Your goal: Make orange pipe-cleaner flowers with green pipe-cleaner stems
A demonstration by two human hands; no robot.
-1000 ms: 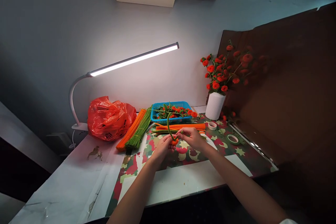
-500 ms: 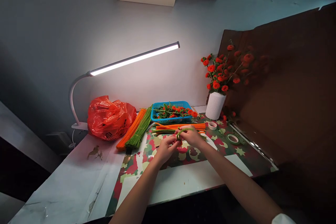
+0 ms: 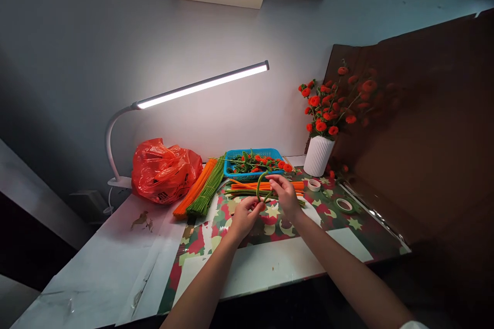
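Note:
Between my two hands a green fuzzy stem (image 3: pixel 259 188) bends in a curve above the patterned mat. My left hand (image 3: pixel 246 216) pinches its lower end, where a bit of orange shows at the fingertips. My right hand (image 3: pixel 285 194) is closed on the stem's upper part, to the right of the bend. Just behind the hands, orange and green stems (image 3: pixel 297 185) lie on the mat. Farther back stands a blue basket (image 3: pixel 230 176) holding red flowers with green stems.
Bundles of orange stems (image 3: pixel 195 189) and green stems (image 3: pixel 206 194) lie left of the mat, beside a red plastic bag (image 3: pixel 164 172). On the right are a white vase (image 3: pixel 318 156) of red flowers and two tape rolls (image 3: pixel 314 185). A lit lamp (image 3: pixel 204 85) hangs over the table.
The green stem now stands up in a wider, open curve. My right hand has moved slightly right, away from my left hand. The whole view has shifted a little.

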